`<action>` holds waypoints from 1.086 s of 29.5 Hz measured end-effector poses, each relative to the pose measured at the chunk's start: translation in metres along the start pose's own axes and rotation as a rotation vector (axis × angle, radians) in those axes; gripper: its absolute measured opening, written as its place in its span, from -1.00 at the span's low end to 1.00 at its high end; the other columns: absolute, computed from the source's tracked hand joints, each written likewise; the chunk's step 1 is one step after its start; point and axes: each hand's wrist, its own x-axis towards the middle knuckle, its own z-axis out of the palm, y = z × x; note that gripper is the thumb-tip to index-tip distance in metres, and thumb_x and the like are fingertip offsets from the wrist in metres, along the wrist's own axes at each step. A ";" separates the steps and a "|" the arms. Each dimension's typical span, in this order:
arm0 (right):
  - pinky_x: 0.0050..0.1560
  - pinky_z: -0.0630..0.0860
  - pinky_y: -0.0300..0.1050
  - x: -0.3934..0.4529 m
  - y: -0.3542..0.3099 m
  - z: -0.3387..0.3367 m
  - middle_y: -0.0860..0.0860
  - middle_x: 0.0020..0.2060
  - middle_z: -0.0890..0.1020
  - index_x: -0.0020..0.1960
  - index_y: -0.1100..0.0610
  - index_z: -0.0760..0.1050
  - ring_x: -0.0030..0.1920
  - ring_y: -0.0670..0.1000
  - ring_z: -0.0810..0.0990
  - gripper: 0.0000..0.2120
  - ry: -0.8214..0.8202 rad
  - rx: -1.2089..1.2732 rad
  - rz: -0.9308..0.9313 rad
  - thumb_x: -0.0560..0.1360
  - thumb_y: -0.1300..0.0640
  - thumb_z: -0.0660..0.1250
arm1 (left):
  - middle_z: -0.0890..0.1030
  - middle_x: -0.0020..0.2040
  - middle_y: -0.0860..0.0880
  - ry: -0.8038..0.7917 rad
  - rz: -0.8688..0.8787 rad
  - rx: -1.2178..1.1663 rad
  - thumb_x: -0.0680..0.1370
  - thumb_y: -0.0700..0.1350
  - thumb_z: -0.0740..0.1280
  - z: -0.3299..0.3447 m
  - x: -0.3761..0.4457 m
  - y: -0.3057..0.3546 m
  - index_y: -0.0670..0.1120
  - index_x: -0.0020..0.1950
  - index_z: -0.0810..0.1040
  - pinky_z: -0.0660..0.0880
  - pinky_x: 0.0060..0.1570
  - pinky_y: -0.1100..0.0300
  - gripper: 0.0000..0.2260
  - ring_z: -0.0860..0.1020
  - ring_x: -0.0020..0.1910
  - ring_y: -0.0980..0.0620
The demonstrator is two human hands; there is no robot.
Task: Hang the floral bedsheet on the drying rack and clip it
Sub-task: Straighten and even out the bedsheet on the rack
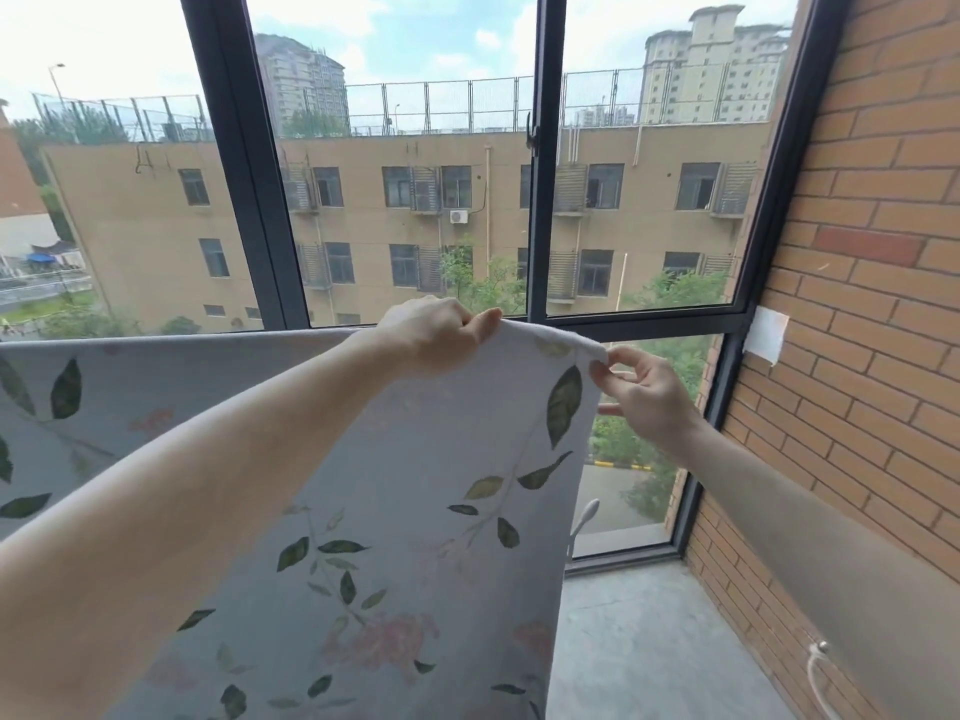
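Floral bedsheet [395, 537] top edge pinched by left hand [436, 332] and right hand [641, 392].

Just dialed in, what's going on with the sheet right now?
A person is hanging the floral bedsheet in front of the window. The left hand grips its top edge, and the right hand pinches the top corner. The sheet drapes downward; no clips are visible on it, and the rack itself is hidden.

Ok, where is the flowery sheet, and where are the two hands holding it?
floral bedsheet [415, 511]: head view, middle of the hanging cloth.
left hand [431, 330]: head view, back of the hand gripping the top edge.
right hand [641, 389]: head view, palm, fingers pinching the corner.
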 end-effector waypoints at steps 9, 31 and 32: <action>-0.13 0.59 0.24 0.014 0.020 0.006 0.06 -0.22 0.60 -0.25 -0.03 0.48 -0.21 0.13 0.56 -0.73 0.141 0.128 0.032 0.62 0.03 0.36 | 0.52 -0.37 -0.06 0.030 -0.034 0.083 0.51 0.56 -0.15 -0.003 -0.011 -0.005 -0.08 -0.34 0.40 0.37 -0.33 0.12 -0.24 0.50 -0.36 -0.06; 0.04 0.62 -0.14 -0.025 0.025 0.043 -0.06 0.22 0.59 0.40 0.05 0.41 0.11 -0.09 0.62 -0.61 0.288 -0.055 -0.070 0.63 -0.01 0.38 | 0.59 -0.21 0.05 0.306 -0.044 0.031 0.62 0.40 0.06 0.001 -0.047 -0.022 -0.03 -0.09 0.55 0.35 -0.18 0.11 -0.45 0.51 -0.23 0.01; 0.09 0.59 -0.14 -0.027 0.023 0.043 -0.05 0.28 0.56 0.43 0.04 0.38 0.16 -0.07 0.60 -0.58 0.297 -0.093 -0.124 0.63 0.02 0.38 | 0.61 -0.14 0.07 0.351 -0.037 0.041 0.63 0.38 0.08 0.001 -0.054 -0.032 0.00 -0.02 0.58 0.37 -0.04 0.08 -0.49 0.53 -0.16 0.00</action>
